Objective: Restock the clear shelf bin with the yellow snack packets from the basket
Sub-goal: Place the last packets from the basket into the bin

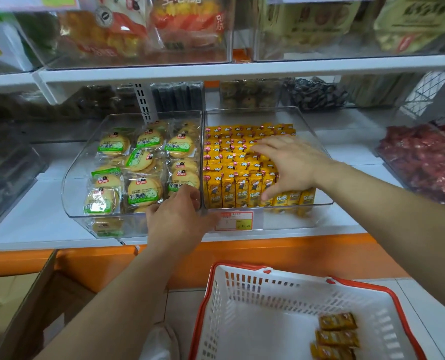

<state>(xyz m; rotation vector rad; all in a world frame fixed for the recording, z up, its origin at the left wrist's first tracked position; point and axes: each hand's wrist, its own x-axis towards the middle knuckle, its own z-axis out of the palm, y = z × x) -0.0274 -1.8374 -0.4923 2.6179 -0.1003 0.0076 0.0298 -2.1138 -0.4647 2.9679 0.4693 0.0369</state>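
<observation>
Your right hand lays its fingers spread wide and flat on the glossy yellow snack packets, which stand in tight upright rows in the clear shelf bin. The thumb presses the front row. Your left hand hooks curled fingers over the front rim of the neighbouring transparent biscuit bin. Below, a white slotted plastic basket, red-rimmed, holds three loose packets in one corner.
</observation>
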